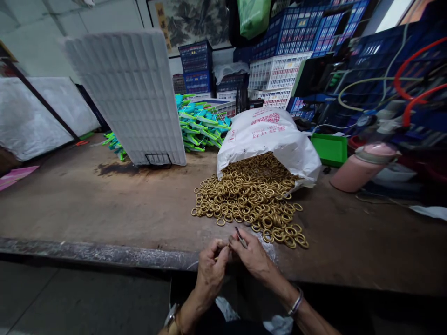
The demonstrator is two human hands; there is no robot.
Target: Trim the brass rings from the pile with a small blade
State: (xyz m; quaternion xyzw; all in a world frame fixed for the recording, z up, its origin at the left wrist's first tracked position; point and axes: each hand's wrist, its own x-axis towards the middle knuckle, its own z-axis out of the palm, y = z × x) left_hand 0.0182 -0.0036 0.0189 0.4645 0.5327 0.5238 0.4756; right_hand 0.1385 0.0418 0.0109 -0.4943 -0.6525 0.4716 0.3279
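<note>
Just above the table's front edge, my two hands meet at the fingertips. My left hand is closed, and a bit of gold ring shows between its fingers and thumb. Across the fingers of my right hand lies a small knife-like tool, its dark narrow tip pointing up and away from me. That hand is closed around it; the fingertips are partly hidden. Right beyond them spreads a heap of gold rings, spilling from the mouth of a white woven sack that lies on its side.
A tall white ribbed panel stands on the wooden table at left, with green and blue plastic pieces behind it. To the right are a green tray and a pink bottle. Stacked crates fill the back.
</note>
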